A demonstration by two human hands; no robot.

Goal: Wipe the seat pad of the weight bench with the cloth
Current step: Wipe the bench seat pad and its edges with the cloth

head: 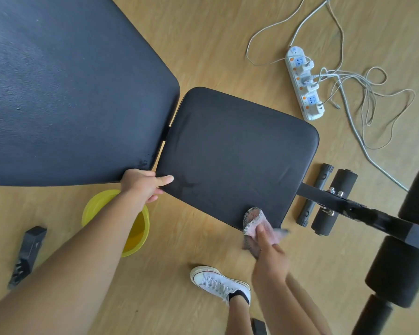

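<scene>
The right hand (271,259) grips a pink-and-grey cloth (255,223), fingers closed around it, and presses it against the near right corner of the black seat pad (235,151). The left hand (143,184) rests at the seat pad's near left corner, beside the gap to the larger back pad (70,93); its fingers curl loosely over the edge, holding nothing else. A yellow bucket (140,230) stands on the wooden floor (203,39) below the left forearm. A white power strip (304,85) lies beyond the bench.
</scene>
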